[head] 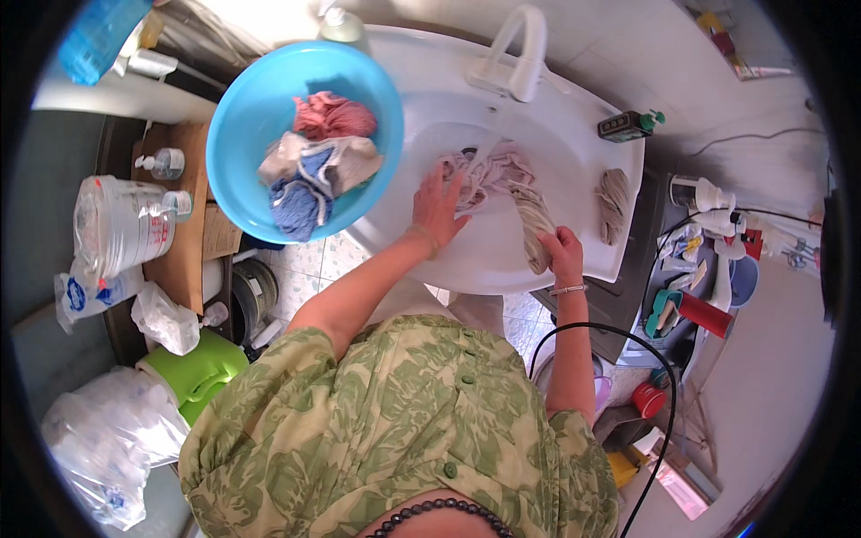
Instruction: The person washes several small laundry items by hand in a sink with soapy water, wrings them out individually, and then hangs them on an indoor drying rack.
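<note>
In the white washbasin [430, 249], a wet pinkish patterned cloth [494, 171] lies bunched near the drain. Water runs onto it from the white faucet [525, 60]. My left hand [437, 208] rests with fingers apart at the cloth's left edge; whether it grips the fabric cannot be told. My right hand [564, 252] holds the lower end of a twisted beige cloth [529, 225], whose upper end meets the pinkish one. Another twisted greyish-beige cloth [612, 205] sits on the basin's right rim.
A blue plastic basin [229, 148] at the upper left holds a red cloth [334, 116], a blue cloth [299, 202] and a whitish cloth [356, 161]. A dark pump bottle [622, 126] stands on the right rim. A black cable [662, 376] loops past my right arm. White buckets [124, 225] stand left.
</note>
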### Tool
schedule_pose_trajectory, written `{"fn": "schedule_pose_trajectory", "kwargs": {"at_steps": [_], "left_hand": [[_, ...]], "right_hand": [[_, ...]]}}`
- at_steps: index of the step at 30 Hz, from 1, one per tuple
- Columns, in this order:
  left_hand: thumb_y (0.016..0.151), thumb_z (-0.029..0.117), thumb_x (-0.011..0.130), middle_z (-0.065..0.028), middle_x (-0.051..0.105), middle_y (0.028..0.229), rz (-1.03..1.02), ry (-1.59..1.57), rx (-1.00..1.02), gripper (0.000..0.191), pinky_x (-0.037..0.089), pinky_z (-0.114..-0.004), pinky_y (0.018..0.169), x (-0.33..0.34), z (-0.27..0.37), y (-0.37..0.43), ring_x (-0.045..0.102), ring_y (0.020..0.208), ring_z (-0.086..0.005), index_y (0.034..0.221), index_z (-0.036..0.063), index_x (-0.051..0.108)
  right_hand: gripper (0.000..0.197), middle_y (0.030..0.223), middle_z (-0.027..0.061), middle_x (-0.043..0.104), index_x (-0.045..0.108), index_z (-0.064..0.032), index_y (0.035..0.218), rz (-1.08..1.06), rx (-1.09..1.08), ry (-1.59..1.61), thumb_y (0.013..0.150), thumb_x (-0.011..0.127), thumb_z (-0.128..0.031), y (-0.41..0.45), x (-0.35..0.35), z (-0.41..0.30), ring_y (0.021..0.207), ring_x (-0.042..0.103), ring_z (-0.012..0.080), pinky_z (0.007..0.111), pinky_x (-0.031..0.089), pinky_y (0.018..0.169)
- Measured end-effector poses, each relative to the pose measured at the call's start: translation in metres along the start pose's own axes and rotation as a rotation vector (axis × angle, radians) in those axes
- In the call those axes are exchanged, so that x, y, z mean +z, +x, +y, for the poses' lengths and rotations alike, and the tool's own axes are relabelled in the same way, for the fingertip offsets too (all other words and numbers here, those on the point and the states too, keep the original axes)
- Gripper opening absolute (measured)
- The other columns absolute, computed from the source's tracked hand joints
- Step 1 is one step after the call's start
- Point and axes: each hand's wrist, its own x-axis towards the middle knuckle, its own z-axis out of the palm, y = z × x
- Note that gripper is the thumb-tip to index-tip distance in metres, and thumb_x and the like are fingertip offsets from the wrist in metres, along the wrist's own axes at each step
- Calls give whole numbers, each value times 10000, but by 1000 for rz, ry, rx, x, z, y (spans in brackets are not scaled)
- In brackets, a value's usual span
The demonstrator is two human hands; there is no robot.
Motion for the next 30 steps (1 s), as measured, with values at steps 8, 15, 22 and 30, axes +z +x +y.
{"fn": "schedule_pose_trajectory", "kwargs": {"at_steps": [8, 15, 22, 30], "left_hand": [[718, 313, 690, -191, 323, 1380, -220, 377, -50, 599, 385, -478, 934, 106, -74, 45, 352, 1218, -412, 1241, 96, 497], [765, 107, 558, -142, 573, 1080, -88, -257, -165, 283, 463, -369, 828, 62, -42, 37, 544, 1015, -259, 1039, 55, 608], [812, 114, 477, -84, 591, 1021, -309, -1410, -676, 264, 484, -320, 834, -4, 5, 33, 586, 931, -177, 1044, 37, 577], [872, 460, 542, -83, 581, 1142, -283, -1500, -740, 547, 463, -350, 903, -46, -15, 34, 565, 1039, -185, 1215, 35, 506]], "right_hand": [[298, 688, 104, 538, 572, -41, 848, 383, -663, -520, 697, 716, -254, 40, -26, -61, 582, 518, 257, 351, 431, 555], [396, 1085, 107, 563, 550, -90, 1106, 478, -781, -789, 721, 635, -130, 111, -27, -82, 962, 570, 307, 426, 504, 749], [484, 1222, 123, 533, 550, -120, 1185, -162, -1070, -850, 710, 642, -95, 126, 78, 35, 1117, 513, 313, 399, 423, 942], [328, 914, 47, 654, 618, -10, 1045, -606, -202, 158, 724, 676, -41, 112, 43, -2, 834, 612, 132, 266, 493, 778]]}}
